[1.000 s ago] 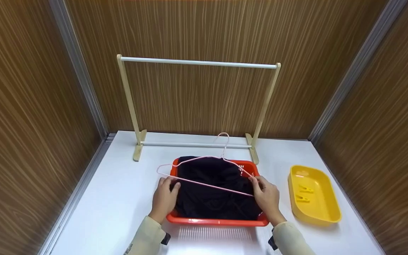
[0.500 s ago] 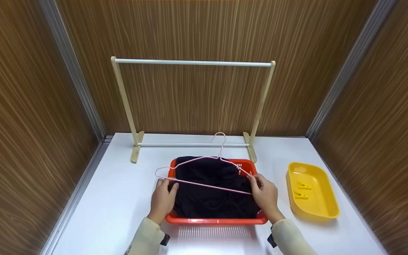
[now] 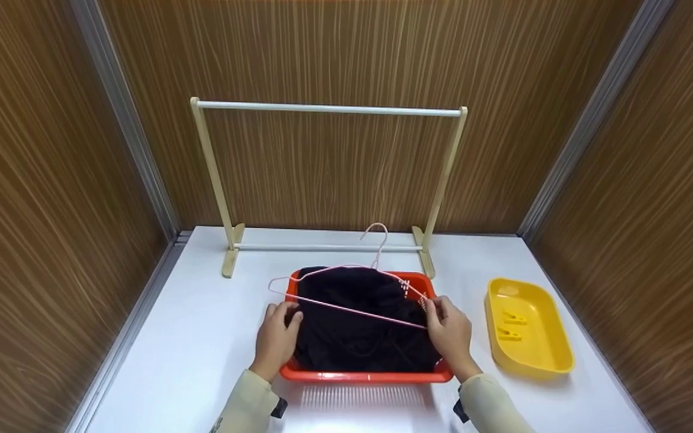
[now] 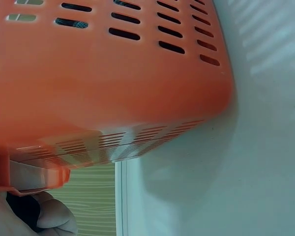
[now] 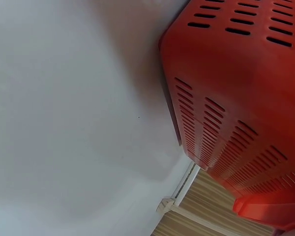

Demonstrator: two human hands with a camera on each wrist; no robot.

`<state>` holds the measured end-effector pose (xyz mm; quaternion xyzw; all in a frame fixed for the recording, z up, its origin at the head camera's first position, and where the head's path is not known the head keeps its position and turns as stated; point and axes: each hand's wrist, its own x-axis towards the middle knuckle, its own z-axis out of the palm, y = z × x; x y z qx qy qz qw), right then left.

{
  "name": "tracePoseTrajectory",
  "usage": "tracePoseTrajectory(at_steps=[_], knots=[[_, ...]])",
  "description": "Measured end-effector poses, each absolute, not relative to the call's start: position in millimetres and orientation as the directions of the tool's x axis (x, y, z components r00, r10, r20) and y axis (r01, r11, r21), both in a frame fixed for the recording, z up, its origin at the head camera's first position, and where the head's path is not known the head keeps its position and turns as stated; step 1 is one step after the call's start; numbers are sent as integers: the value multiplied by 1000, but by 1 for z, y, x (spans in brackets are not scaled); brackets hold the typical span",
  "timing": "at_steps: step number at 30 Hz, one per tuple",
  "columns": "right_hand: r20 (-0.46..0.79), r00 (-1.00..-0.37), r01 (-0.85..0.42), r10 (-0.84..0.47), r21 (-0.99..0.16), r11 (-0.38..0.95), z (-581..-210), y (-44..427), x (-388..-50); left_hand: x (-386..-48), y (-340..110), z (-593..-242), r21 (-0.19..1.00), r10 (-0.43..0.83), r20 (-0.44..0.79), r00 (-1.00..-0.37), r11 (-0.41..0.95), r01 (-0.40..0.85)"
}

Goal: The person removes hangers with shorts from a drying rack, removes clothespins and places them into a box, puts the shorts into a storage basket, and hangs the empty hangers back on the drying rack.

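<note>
A thin pink clothes hanger (image 3: 346,308) lies tilted above a folded black garment (image 3: 358,340) in a red plastic basket (image 3: 370,377). Its hook points toward the back. With thumb and fingers, my right hand (image 3: 452,331) pinches the hanger's right end, over the basket's right rim. My left hand (image 3: 277,337) is at the basket's left rim, below the hanger's free left end. Black cloth (image 4: 24,211) shows between its thumb and fingers in the left wrist view. The right wrist view shows mostly the slotted basket side (image 5: 221,128).
Behind the basket stands a rack with wooden uprights (image 3: 214,174) and a white top rail (image 3: 328,109). A yellow tray (image 3: 548,337) on the right holds two yellow clothes pegs (image 3: 510,334). Wood-grain walls enclose the white table (image 3: 190,337) at the back and both sides.
The hanger's left end has risen slightly and its lower bar now sits farther from my left hand. Both hands stay in nearly the same places. The head view has shifted a little.
</note>
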<state>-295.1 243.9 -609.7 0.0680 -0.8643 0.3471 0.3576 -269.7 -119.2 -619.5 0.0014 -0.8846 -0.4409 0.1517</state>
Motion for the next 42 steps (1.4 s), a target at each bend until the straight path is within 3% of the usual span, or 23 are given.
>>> tracePoseTrajectory(at_steps=[12,21,33,42], knots=[[681,-715,-361,160,-555,749,-612,239,-296,-268,-125,-619,783,-150,271,-951,608,128],[727,-664,-404,174,-545,734,-609,239,-303,-276,-125,-615,793,-148,281,-948,592,142],[589,-751,-342,298,-733,587,-606,252,-304,-276,-120,-617,797,-135,287,-948,583,158],[684,-697,-373,217,-604,704,-588,283,-296,-270,-119,-619,800,-145,288,-947,579,155]])
